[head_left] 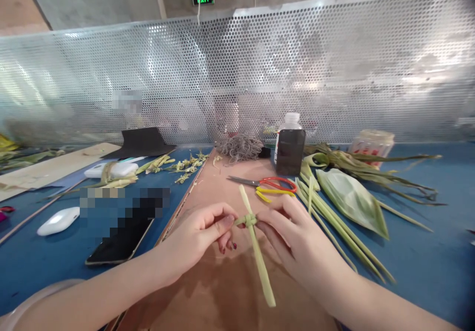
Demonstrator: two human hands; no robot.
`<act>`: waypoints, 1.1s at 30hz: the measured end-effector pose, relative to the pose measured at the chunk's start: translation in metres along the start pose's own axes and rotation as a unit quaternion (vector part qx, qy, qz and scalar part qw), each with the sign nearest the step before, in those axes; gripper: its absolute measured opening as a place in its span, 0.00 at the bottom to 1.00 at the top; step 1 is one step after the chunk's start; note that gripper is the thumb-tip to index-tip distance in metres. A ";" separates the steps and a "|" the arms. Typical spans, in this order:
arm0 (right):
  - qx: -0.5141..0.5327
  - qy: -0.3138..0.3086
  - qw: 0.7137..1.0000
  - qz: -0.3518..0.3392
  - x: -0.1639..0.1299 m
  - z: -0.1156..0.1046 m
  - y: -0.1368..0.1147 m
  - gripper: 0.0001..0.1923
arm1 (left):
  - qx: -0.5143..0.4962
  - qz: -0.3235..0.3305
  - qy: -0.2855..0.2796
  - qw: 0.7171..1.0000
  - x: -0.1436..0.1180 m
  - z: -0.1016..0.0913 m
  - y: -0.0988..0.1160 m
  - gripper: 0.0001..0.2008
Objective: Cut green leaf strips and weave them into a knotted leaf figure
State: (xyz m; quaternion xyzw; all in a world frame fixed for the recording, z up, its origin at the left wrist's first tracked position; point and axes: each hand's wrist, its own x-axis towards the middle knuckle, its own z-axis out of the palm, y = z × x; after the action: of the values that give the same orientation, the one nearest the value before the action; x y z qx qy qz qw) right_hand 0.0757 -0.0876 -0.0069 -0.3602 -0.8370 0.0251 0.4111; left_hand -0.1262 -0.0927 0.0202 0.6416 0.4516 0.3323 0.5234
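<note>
Far left: a white oval plastic case [58,220] lies on the blue table top [426,261], with a black flat phone [120,242] just beside it.
Your left hand [202,237]: thumb and fingertips are pinched together on the left side of the knot.
Strip: the pale green flat leaf strip [256,244] is held over the brown board [222,291], between your two hands; it is folded into a small knot at the middle, one end pointing up and away, the longer end slanting down toward you.
Your right hand [293,234]: fingers are closed on the knot's right side.
Behind: red-and-yellow-handled metal scissors [267,184] rest on the board, and a dark bottle with a white cap [290,145] stands behind them.
Right: long green leaves [349,197] lie loose on the blue top.
</note>
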 end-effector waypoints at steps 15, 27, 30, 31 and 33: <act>-0.083 -0.119 0.973 -0.180 -0.009 -0.013 -0.009 0.11 | -0.015 -0.045 -0.048 0.998 -0.009 -0.001 0.004 0.19; -0.105 -0.136 0.955 -0.241 -0.006 -0.014 0.011 0.20 | 0.079 -0.059 -0.073 0.992 -0.008 -0.008 0.008 0.18; -0.104 -0.144 0.954 -0.241 -0.005 -0.014 0.013 0.19 | 0.079 -0.066 -0.071 0.992 -0.008 -0.007 0.009 0.18; -0.106 -0.142 0.954 -0.243 -0.006 -0.014 0.014 0.19 | 0.076 -0.067 -0.071 0.992 -0.008 -0.007 0.009 0.18; -0.104 -0.137 0.955 -0.241 -0.007 -0.013 0.014 0.18 | 0.070 -0.066 -0.073 0.993 -0.008 -0.007 0.010 0.18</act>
State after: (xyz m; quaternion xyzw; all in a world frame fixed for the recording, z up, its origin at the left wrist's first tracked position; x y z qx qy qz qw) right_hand 0.0955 -0.0850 -0.0073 -0.1814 -0.9454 -0.1123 0.2463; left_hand -0.1331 -0.0981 0.0316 0.6680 0.4754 0.2169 0.5298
